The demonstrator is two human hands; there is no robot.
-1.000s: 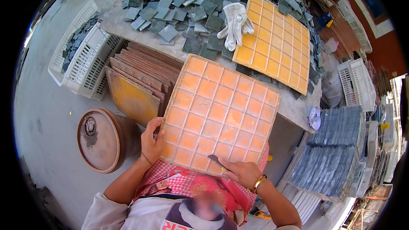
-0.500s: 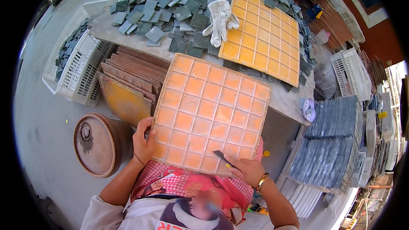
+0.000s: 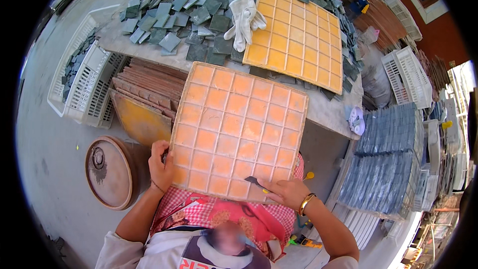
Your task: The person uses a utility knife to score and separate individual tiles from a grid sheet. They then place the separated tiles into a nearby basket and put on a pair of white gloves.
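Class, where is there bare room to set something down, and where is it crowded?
Bare floor lies left of the brown drum. A strip of tabletop is free between the held orange grid board and the purple-white object. Farther back is crowded with loose tiles, white gloves and a yellow board; the right side with blue-grey stacks.

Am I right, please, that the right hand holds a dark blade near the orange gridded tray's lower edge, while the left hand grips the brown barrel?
Not quite: in the head view, the left hand grips the left edge of the orange gridded tray, not the brown barrel; the right hand does hold the dark blade.
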